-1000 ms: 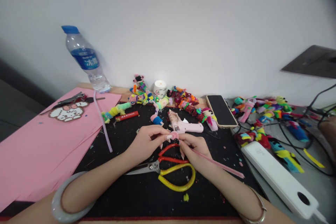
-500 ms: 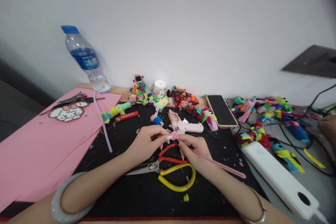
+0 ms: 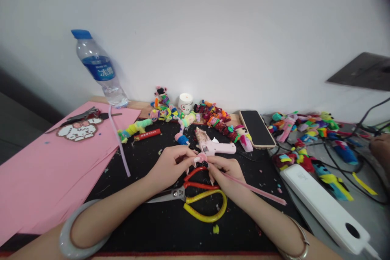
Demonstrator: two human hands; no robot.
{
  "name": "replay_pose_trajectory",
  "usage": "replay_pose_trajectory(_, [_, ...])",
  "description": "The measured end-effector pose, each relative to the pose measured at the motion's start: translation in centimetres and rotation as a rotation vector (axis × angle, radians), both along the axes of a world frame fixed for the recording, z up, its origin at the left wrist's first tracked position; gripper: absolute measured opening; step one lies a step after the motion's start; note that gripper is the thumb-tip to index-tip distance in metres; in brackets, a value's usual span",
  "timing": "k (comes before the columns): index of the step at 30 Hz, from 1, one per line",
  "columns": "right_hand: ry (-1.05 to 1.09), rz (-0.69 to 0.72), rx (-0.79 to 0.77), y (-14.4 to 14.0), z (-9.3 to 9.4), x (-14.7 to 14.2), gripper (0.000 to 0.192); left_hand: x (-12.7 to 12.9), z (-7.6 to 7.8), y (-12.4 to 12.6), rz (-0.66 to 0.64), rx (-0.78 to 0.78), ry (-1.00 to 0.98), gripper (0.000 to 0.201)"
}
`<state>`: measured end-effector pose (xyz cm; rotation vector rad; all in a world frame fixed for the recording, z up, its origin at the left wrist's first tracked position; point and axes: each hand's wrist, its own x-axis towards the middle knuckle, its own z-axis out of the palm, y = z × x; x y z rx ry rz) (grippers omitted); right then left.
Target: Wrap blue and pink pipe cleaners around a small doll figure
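Both of my hands meet over the black mat (image 3: 146,227). My left hand (image 3: 174,163) pinches one side of a small pink and black fuzzy piece (image 3: 201,158). At its other side, my right hand (image 3: 227,174) grips it with the fingertips, and a pink pipe cleaner (image 3: 258,190) runs out under this hand to the right. Just below the hands lie scissors (image 3: 204,207) with red and yellow handles. A pink glue gun (image 3: 222,148) rests right behind the fingers. The fingers partly hide the small piece.
Colourful fuzzy figures (image 3: 227,128) line the wall around a white jar (image 3: 185,103) and a phone (image 3: 256,128). Pink sheets (image 3: 55,178) and a water bottle (image 3: 102,73) are left. A white power bank (image 3: 326,209), cables and another person's hand (image 3: 380,148) are right.
Hardly anything differs. Both hands keep the same hold on the small pink and black piece, and the pipe cleaner's free end has shifted very slightly.
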<state>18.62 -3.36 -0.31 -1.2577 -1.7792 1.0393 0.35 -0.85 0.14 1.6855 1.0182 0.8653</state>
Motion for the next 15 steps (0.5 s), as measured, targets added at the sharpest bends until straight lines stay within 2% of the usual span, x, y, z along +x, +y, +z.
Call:
replay_pose_trajectory(7, [0.038,0.014,-0.025,0.05,0.14,0.05,0.028,0.05,0.01,-0.12,-0.015,-0.077,-0.04,0.021])
replay_pose_trajectory(15, [0.097,-0.026,-0.084,0.03,-0.16,0.07,0.029,0.1,-0.36,0.12,-0.014,-0.045,-0.011,0.02])
